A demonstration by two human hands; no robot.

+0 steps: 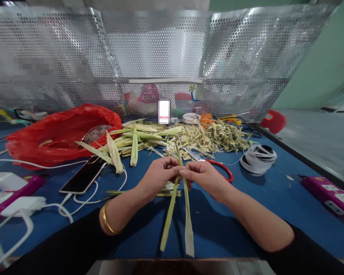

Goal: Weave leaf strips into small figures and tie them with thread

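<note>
My left hand [162, 172] and my right hand [202, 176] meet over the middle of the blue table, thumbs and fingers pinched together. Between them they grip corn husk strips [169, 217], whose two long ends hang down toward the table's front edge, spread apart like a narrow V. One thin tip sticks up above my fingers. More husk pieces [167, 191] lie flat behind and below my left hand. Just beyond my right hand rest scissors [222, 166] with red handles, their blades pointing to the back left. How the strips cross inside my fingers is hidden.
A pile of corn husks [134, 141] and shredded scraps [218, 135] spreads across the back. On the left are a red plastic bag [60, 133], a phone [81, 177] and white cables. A white ribbon spool [258, 159] and a purple power strip [329, 194] stand right.
</note>
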